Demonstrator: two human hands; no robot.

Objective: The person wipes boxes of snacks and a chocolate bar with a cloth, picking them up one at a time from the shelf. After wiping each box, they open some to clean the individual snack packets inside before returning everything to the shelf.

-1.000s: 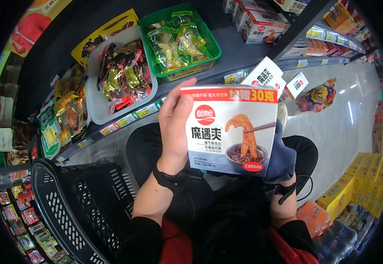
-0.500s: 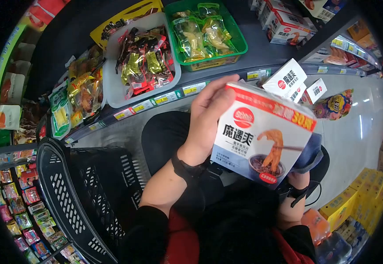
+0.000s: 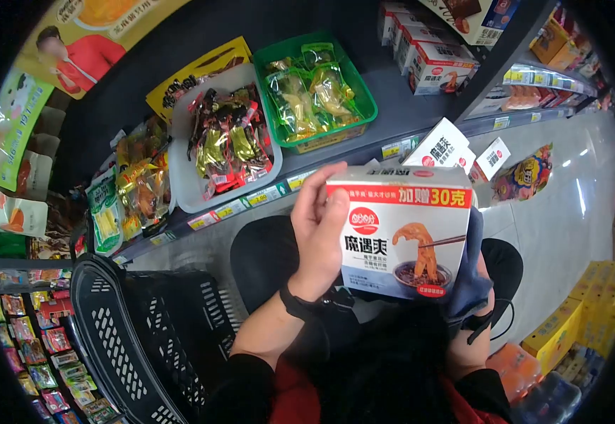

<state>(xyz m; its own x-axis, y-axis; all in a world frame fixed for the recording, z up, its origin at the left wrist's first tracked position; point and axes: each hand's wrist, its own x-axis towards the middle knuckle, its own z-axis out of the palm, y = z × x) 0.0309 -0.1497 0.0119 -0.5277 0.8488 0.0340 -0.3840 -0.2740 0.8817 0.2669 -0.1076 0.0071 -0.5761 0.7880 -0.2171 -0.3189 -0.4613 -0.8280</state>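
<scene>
Both hands are up front, and between them sits a white, red and blue cardboard box (image 3: 406,240), raised over the dark-clothed lap, its printed face toward the wearer. The left grip (image 3: 319,233) is clasped on the box's left side, thumb laid along the front near the upper corner. Over on the other side, the right grip (image 3: 485,272) is at the box's right edge, along with a bunched blue-grey cloth (image 3: 466,283); much of that hand is hidden, so how its fingers close I cannot tell.

Down to the left stands a black plastic basket with slotted walls (image 3: 138,318). Beyond the box runs a dark shelf (image 3: 399,120), carrying a whitish plastic tray (image 3: 179,169) heaped with red, black and gold wrapped packets (image 3: 230,138), and right beside it a green plastic tray (image 3: 365,106) of clear-wrapped snacks (image 3: 329,92). Farther right along that shelf, a row of small white-and-red boxes (image 3: 442,67). And low on the right, bright yellow cartons (image 3: 590,304) are stacked.
</scene>
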